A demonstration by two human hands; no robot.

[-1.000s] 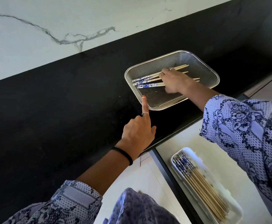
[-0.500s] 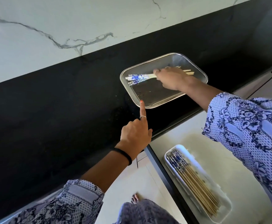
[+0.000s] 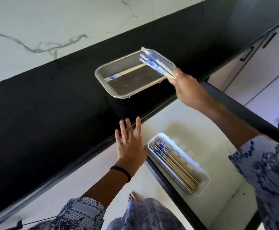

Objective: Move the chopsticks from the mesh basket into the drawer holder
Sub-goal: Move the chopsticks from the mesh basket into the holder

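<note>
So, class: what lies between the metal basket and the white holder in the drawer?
In the head view, only bare black counter, its front edge and pale drawer floor separate the mesh basket from the holder; nothing sits there.

Head view. I note both sleeves in one fabric: white-and-blue print, dotted ground with floral motifs and lighter stripe bands. Left sleeve enters at 7 o'clock, cuff ending short of the wrist. Right sleeve enters at 4 o'clock, blurred, looser cut. Left hand: thin ring on one finger, red-pink polish on the nails, black band round the wrist. Right hand: blurred, no detail readable. Matching printed garment at 6 o'clock, bare toes just above it.
</note>
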